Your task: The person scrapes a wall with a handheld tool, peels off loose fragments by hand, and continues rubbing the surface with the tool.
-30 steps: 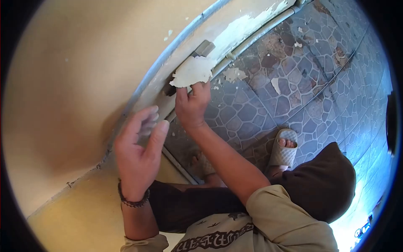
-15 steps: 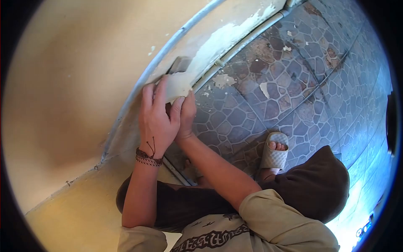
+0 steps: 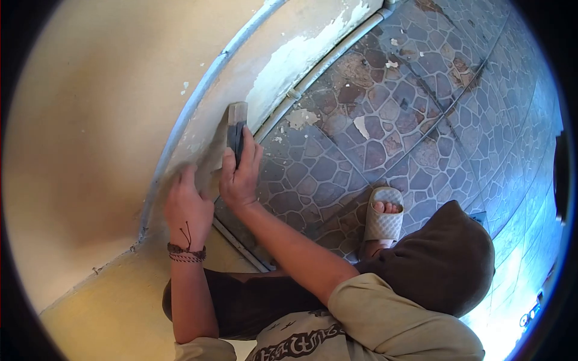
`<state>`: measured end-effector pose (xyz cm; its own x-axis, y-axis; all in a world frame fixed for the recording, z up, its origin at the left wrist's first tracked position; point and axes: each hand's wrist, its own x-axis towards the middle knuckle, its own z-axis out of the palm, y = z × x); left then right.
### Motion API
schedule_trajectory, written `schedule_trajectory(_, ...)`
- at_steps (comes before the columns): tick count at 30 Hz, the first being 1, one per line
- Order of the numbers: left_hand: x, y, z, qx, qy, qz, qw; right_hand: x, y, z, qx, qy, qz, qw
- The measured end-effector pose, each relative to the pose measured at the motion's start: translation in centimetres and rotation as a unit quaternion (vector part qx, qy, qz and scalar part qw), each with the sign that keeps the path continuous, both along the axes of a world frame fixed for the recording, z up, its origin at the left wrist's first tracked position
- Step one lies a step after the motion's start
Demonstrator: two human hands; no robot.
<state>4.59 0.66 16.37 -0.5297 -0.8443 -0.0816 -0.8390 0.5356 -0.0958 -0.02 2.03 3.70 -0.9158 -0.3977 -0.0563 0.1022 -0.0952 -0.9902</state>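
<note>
My right hand [image 3: 241,180] grips a narrow grey-and-beige block-like tool [image 3: 237,129] near the foot of the wall, fingers along its sides. The tool points up and away from me, with a dark slit down its near part; its exact kind is unclear. A dark shadow lies on the wall [image 3: 150,114] beside it. To the left, my left hand [image 3: 189,207] is close to the lower wall, its forefinger stretched out and no object showing in it. A braided bracelet circles that wrist.
Paint has peeled along the wall's lower band, leaving a white patch [image 3: 289,63]. A pale pipe [image 3: 337,54] runs along its foot, and a bluish raised strip [image 3: 198,90] curves above. Paint flakes [image 3: 361,127] lie on the stone-patterned floor [image 3: 409,120]. My sandalled foot [image 3: 385,213] stands there.
Both hands were together on a pale, flat face of the tool. My left hand has come off it and moved down and left; the tool now shows a narrow side in my right hand.
</note>
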Motion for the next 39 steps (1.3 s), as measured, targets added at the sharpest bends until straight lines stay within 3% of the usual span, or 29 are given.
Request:
schedule_trajectory(3, 1.0, -0.1, 0.7, 0.056, 0.001, 0.084, 0.995, -0.6, -1.5, 0.3, 0.004, 0.044, -0.063, 0.997)
schedule_trajectory(6, 3.1, -0.3, 1.8, 0.096, 0.03, 0.18, 0.979, -7.2, -3.2, 0.2, 0.028, 0.083, -0.131, 0.987)
schedule_trajectory(10, 2.9, -0.7, 4.2, 0.117, 0.078, 0.228, 0.963, 1.6, -3.4, 0.2, 0.016, 0.055, -0.093, 0.994)
schedule_trajectory(12, 2.5, -0.8, 5.2, 0.122, 0.144, 0.19, 0.963, 3.7, -3.0, 0.2, 0.007, 0.056, -0.088, 0.995)
schedule_trajectory(18, 4.3, 1.8, 9.3, 0.174, 0.213, 0.19, 0.942, -3.0, -5.1, 2.9, 0.044, 0.053, -0.158, 0.985)
schedule_trajectory(21, 4.9, 1.3, 10.9, 0.139, 0.266, 0.173, 0.938, 3.5, -4.6, 3.2, 0.086, 0.118, -0.105, 0.984)
schedule_trajectory(23, 5.5, 1.5, 11.7, 0.138, 0.29, 0.175, 0.931, 3.7, -5.2, 1.7, 0.051, 0.135, -0.146, 0.979)
schedule_trajectory(25, 6.5, 1.5, 12.3, 0.145, 0.323, 0.189, 0.916, -0.2, -6.6, 0.7, 0.076, 0.183, -0.202, 0.959)
schedule_trajectory(28, 8.9, 1.7, 13.2, 0.127, 0.253, 0.201, 0.938, -6.1, -6.5, 3.6, 0.108, 0.117, -0.223, 0.962)
schedule_trajectory(30, 8.5, 1.8, 13.9, 0.102, 0.312, 0.185, 0.926, -3.6, -8.2, 2.3, 0.104, 0.107, -0.25, 0.957)
schedule_trajectory(31, 7.8, 1.6, 13.8, 0.089, 0.349, 0.17, 0.917, 0.6, -9.2, 1.8, 0.027, 0.149, -0.275, 0.949)
schedule_trajectory(33, 6.8, 1.1, 12.9, 0.106, 0.372, 0.168, 0.907, 3.4, -8.6, 2.8, -0.014, 0.168, -0.273, 0.947)
schedule_trajectory(35, 7.1, 0.9, 12.7, 0.118, 0.343, 0.176, 0.915, 2.2, -7.6, 2.9, 0.044, 0.127, -0.231, 0.964)
schedule_trajectory(36, 8.3, 1.0, 12.9, 0.116, 0.31, 0.184, 0.925, -1.9, -8.5, 3.4, 0.079, 0.057, -0.267, 0.959)
schedule_trajectory(37, 9.0, 1.1, 13.0, 0.117, 0.273, 0.193, 0.935, -1.0, -8.3, 3.0, 0.073, 0.061, -0.261, 0.961)
schedule_trajectory(39, 9.2, 1.9, 13.5, 0.104, 0.318, 0.183, 0.924, 3.3, -6.2, 3.1, 0.081, 0.064, -0.242, 0.965)
